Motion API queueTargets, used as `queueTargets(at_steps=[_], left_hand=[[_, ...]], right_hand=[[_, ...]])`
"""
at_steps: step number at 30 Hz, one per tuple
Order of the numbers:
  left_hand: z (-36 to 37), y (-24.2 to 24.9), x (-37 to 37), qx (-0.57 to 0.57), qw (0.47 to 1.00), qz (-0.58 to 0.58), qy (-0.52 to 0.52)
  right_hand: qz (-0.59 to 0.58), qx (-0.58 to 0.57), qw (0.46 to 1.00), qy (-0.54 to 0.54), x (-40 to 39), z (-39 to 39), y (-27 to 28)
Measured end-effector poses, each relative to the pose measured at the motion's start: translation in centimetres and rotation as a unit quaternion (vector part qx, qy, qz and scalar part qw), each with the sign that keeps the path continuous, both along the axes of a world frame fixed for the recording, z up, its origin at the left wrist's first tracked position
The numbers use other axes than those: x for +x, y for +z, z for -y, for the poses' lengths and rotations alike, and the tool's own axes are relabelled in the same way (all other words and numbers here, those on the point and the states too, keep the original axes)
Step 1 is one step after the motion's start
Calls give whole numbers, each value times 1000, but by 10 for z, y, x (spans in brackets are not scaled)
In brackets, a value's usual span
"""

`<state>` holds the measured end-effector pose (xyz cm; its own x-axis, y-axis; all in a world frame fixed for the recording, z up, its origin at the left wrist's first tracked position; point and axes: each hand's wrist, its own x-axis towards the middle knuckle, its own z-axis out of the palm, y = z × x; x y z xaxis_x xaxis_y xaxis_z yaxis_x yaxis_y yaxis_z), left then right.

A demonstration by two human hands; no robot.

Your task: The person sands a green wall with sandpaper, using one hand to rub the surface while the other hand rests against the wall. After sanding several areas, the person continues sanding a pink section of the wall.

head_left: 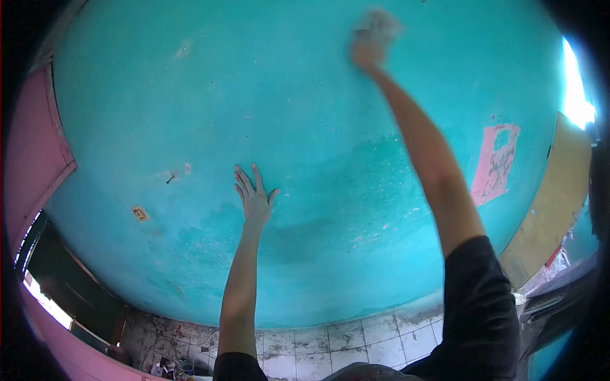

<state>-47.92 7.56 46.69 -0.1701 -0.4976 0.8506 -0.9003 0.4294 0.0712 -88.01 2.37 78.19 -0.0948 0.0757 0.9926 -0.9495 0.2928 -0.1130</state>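
Note:
A turquoise wall (305,127) with worn, darker patches fills most of the head view. My left hand (256,200) lies flat against it, left of the middle, fingers spread and holding nothing. High up, right of the middle, my right hand (368,54) is raised to the wall and blurred by motion. Its fingers are closed on a greyish cloth (381,26), which is pressed to the wall and smeared in the picture.
A nail (170,179) sticks out at the left, above a small beige fitting (140,213). A pink patch (494,165) shows at the right, near a tan board (549,203). Dirty white tiles (311,349) run along the bottom, with small items (166,367) at lower left.

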Motion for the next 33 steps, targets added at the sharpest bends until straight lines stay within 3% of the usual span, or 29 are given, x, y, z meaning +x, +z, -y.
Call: queueTargets(at_steps=[1,2,3,6,8,9,10,11,13,14,16,17,18,20,21,24,25,27,28,29,31,33], left_hand=[[-6,5,-5,6,1000,-15,-1],[-13,8,-11,15,999,-30,-4],[-19,11,-18,16,999,-28,-6],[-31,26,-42,39,997,-56,25],[-28,43,-59,1,1000,5,-3],[-28,46,-65,4,1000,4,-1],[-28,48,-69,20,1000,19,8],[-27,50,-71,35,999,34,17],[-23,49,-70,35,998,37,21],[-20,47,-70,30,999,38,25],[-16,38,-69,23,999,33,32],[-12,40,-70,12,999,34,36],[-13,40,-68,4,999,32,38],[-12,40,-67,37,997,37,58],[-12,40,-66,40,997,38,58],[-12,42,-57,54,993,61,80],[-12,42,-56,61,992,66,90],[-6,36,-55,71,990,67,99],[0,33,-56,59,991,71,99],[3,31,-53,47,991,77,102],[0,36,-55,56,990,72,105],[-3,31,-55,71,989,77,106]], right_hand=[[-98,-93,950,281,51,-3,6],[-163,-4,948,273,97,11,-1],[-262,102,904,322,128,-23,-12],[-334,203,872,294,108,-43,-22],[-311,158,889,296,41,-34,-15],[-228,134,962,68,9,-39,-17],[-176,25,950,257,-36,-34,-19],[-74,16,954,290,-72,-32,-19],[156,43,948,275,-89,-63,-26],[152,45,948,275,-84,-50,-23],[159,-83,948,264,-55,-4,-11],[32,-102,962,253,-12,-1,-9],[-61,50,993,92,38,-12,-6],[-315,69,893,315,128,4,-11],[-345,187,822,412,158,-23,-20],[-392,181,820,376,120,-21,-6],[-387,141,864,287,82,-18,2],[-292,-10,920,261,-20,-11,13],[-243,-38,928,281,-75,-5,18],[-117,-7,956,270,-107,-25,21],[137,-54,944,295,-118,-41,14],[97,-72,954,276,-73,-13,7]])
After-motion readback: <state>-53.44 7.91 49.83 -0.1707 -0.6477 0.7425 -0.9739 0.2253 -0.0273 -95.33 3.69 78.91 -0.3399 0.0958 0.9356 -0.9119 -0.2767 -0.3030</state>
